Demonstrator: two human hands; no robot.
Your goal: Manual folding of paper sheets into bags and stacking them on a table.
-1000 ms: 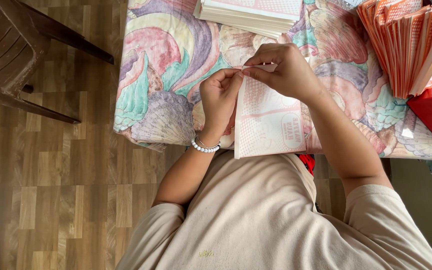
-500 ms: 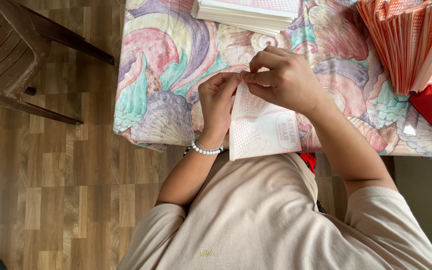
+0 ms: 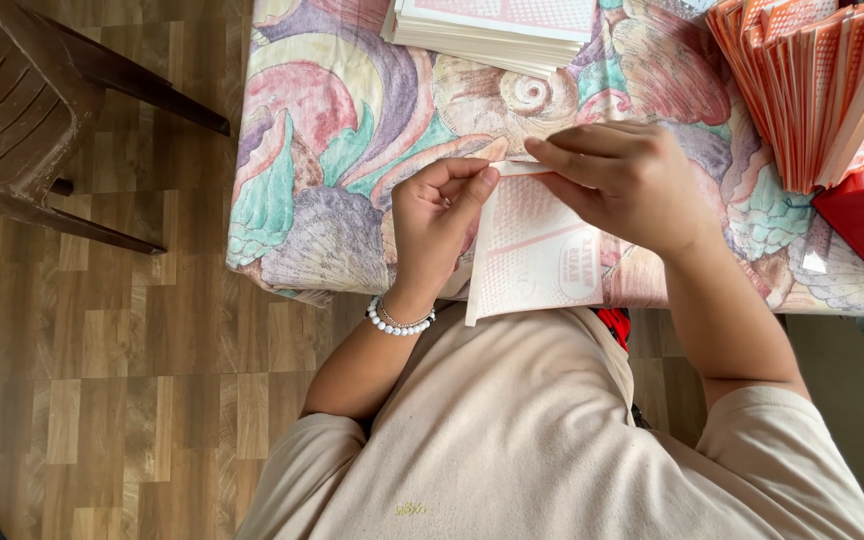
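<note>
Right now I see the left hand [image 3: 439, 225] and right hand [image 3: 624, 180] both pinching the top edge of a pink-printed paper sheet [image 3: 542, 255], which hangs toward six o'clock over the shell-patterned tablecloth's [image 3: 332, 150] edge.

right hand [image 3: 632, 180] slid left along paper sheet [image 3: 537, 250] top edge, meeting left hand [image 3: 437, 215].

Shell-print tablecloth [image 3: 352, 150] under paper stacks [image 3: 497, 25]
</note>
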